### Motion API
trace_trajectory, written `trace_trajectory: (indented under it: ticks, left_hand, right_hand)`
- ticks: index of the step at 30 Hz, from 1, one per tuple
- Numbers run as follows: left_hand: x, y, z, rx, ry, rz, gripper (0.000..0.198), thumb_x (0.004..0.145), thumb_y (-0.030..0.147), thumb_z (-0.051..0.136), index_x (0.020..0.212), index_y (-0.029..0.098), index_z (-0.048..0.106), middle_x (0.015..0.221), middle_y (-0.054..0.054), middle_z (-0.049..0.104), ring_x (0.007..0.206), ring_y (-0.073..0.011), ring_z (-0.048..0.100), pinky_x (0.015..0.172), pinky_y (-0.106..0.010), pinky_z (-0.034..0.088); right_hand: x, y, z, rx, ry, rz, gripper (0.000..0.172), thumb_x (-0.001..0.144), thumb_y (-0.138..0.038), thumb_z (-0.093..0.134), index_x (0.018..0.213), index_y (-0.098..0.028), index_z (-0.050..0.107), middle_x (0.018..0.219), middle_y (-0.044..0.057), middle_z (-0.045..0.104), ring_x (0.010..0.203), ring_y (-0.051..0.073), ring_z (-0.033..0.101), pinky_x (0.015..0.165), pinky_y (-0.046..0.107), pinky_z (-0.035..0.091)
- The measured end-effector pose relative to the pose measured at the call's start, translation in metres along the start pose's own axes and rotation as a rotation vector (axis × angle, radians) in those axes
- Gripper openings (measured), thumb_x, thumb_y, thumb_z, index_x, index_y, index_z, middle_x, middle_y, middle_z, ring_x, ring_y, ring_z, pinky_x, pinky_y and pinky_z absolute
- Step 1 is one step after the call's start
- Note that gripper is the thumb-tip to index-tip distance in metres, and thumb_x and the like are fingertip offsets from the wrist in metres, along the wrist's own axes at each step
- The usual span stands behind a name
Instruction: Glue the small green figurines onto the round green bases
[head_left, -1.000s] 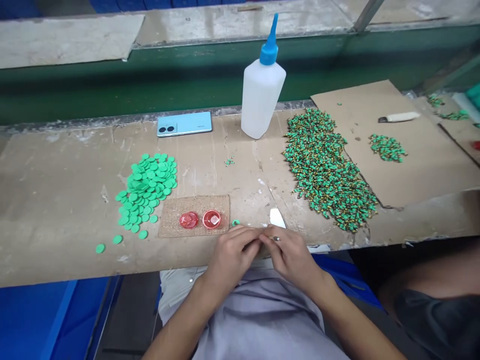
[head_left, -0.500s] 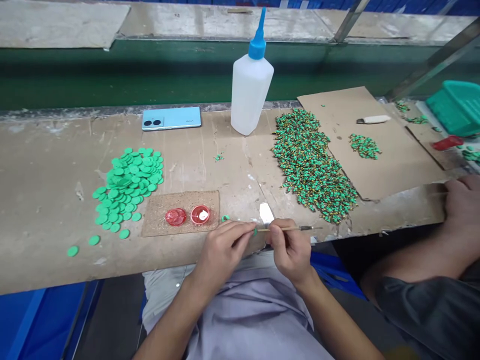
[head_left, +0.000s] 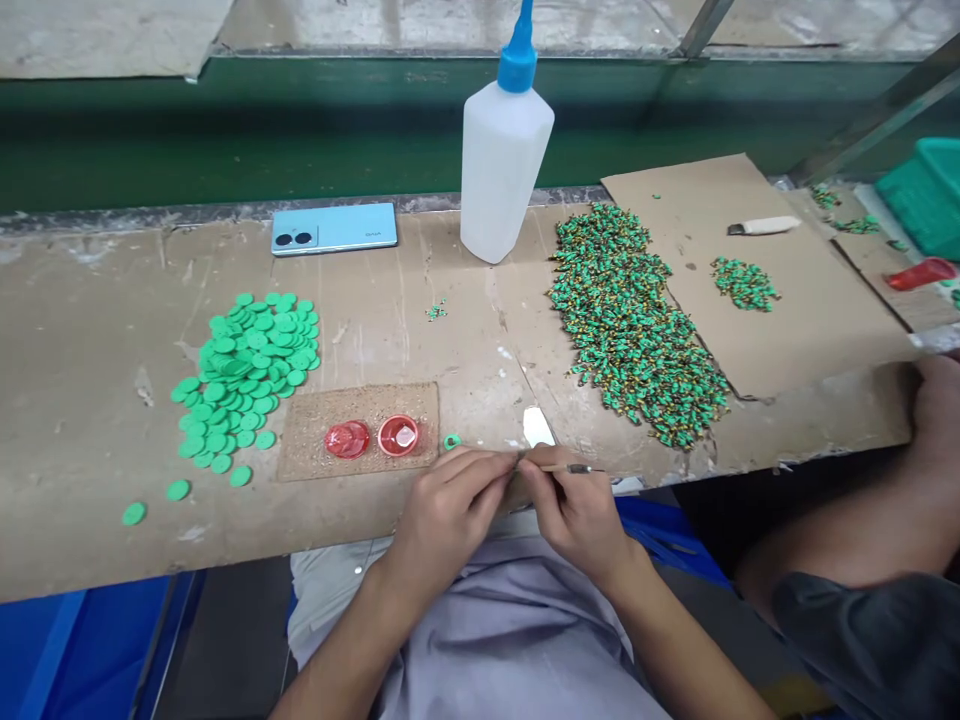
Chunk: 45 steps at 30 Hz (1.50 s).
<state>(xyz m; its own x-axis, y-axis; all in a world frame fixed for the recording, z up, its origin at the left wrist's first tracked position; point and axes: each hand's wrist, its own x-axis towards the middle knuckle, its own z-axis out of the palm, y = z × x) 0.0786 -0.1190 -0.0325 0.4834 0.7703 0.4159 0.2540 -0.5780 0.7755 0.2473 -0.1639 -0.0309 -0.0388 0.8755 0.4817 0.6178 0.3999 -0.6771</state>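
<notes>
A: Grips?
B: Right hand (head_left: 579, 508) pinching fine brush (head_left: 580, 469) over table's (head_left: 390, 350) near edge; left hand's (head_left: 448, 500) grip hiding, can't tell.
A: Progress?
B: Looking mid-piece; green discs (head_left: 251, 375) waiting left, finished count unclear.

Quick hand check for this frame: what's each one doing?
Left hand: closed in a pinch; what it holds is too hidden to tell.
Right hand: closed, holding a thin brush.

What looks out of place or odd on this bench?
The light-blue phone lies toward the back, odd on a surface otherwise used for work parts. A few green discs lie apart from their heap, and one small green piece sits alone by the left hand.
</notes>
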Motion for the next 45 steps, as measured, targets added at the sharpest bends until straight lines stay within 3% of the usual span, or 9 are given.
trace_trajectory:
  ticks: [9,15,19,23,25,31,40,45]
  left_hand:
    - [0.001,0.001,-0.002,0.001,-0.029,-0.014,0.015,0.099,0.008,0.061,0.103,0.016,0.073,0.097,-0.007,0.082,0.091,-0.0187,0.077,0.087,-0.031,0.063]
    - [0.000,0.001,-0.001,0.016,-0.035,-0.022,0.017,0.100,0.010,0.059,0.103,0.017,0.074,0.095,-0.006,0.082,0.087,-0.0180,0.077,0.084,-0.031,0.063]
    - [-0.001,0.001,-0.001,0.023,-0.008,-0.003,0.018,0.100,0.010,0.060,0.103,0.018,0.075,0.096,-0.006,0.082,0.087,-0.0185,0.078,0.084,-0.031,0.063]
    - [-0.002,-0.001,-0.001,0.020,0.007,0.013,0.019,0.098,0.009,0.062,0.106,0.019,0.075,0.097,-0.006,0.082,0.089,-0.0189,0.079,0.086,-0.031,0.063]
    - [-0.002,-0.002,-0.001,0.034,0.007,0.025,0.019,0.097,0.008,0.063,0.107,0.019,0.074,0.099,-0.006,0.082,0.089,-0.0183,0.078,0.085,-0.030,0.063]
    - [-0.001,-0.001,-0.001,0.117,-0.016,0.094,0.022,0.098,0.006,0.061,0.115,0.017,0.071,0.102,-0.007,0.080,0.091,-0.0182,0.077,0.088,-0.031,0.062]
    - [-0.001,0.002,-0.004,0.124,-0.071,0.048,0.026,0.098,0.006,0.062,0.119,0.020,0.068,0.106,-0.008,0.080,0.095,-0.0180,0.076,0.091,-0.032,0.060]
    - [-0.002,0.001,-0.003,0.125,-0.061,0.067,0.028,0.097,0.004,0.063,0.120,0.019,0.067,0.106,-0.008,0.079,0.095,-0.0168,0.075,0.090,-0.029,0.059]
  right_hand:
    - [-0.001,0.002,0.000,0.028,-0.122,0.048,0.021,0.102,-0.010,0.049,0.086,-0.024,0.051,0.069,-0.001,0.061,0.057,0.015,0.059,0.055,0.026,0.044]
    - [0.003,0.005,-0.001,0.114,-0.142,0.059,0.021,0.104,-0.016,0.050,0.085,-0.023,0.056,0.072,0.001,0.063,0.061,0.016,0.061,0.059,0.027,0.046]
    - [0.002,0.005,-0.003,0.207,-0.067,0.116,0.024,0.106,-0.023,0.049,0.083,-0.023,0.054,0.067,-0.002,0.059,0.055,0.014,0.058,0.054,0.025,0.046]
    - [-0.007,0.009,-0.003,0.288,0.112,0.243,0.023,0.112,-0.025,0.032,0.093,-0.025,0.044,0.057,-0.010,0.043,0.040,0.010,0.042,0.042,0.020,0.036]
    - [-0.010,0.010,-0.002,0.318,0.168,0.287,0.023,0.113,-0.029,0.031,0.093,-0.025,0.042,0.056,-0.011,0.042,0.040,0.009,0.040,0.040,0.019,0.035]
    - [-0.011,0.009,-0.001,0.401,0.191,0.344,0.026,0.110,-0.038,0.043,0.091,-0.023,0.049,0.059,-0.008,0.049,0.044,0.009,0.046,0.043,0.020,0.039]
    - [-0.005,0.006,-0.007,0.378,0.119,0.313,0.025,0.108,-0.033,0.047,0.086,-0.022,0.053,0.063,-0.005,0.053,0.049,0.009,0.051,0.047,0.022,0.042]
    - [-0.007,0.008,-0.006,0.309,0.084,0.254,0.018,0.105,-0.026,0.051,0.089,-0.022,0.058,0.070,-0.001,0.063,0.053,0.012,0.057,0.050,0.024,0.046]
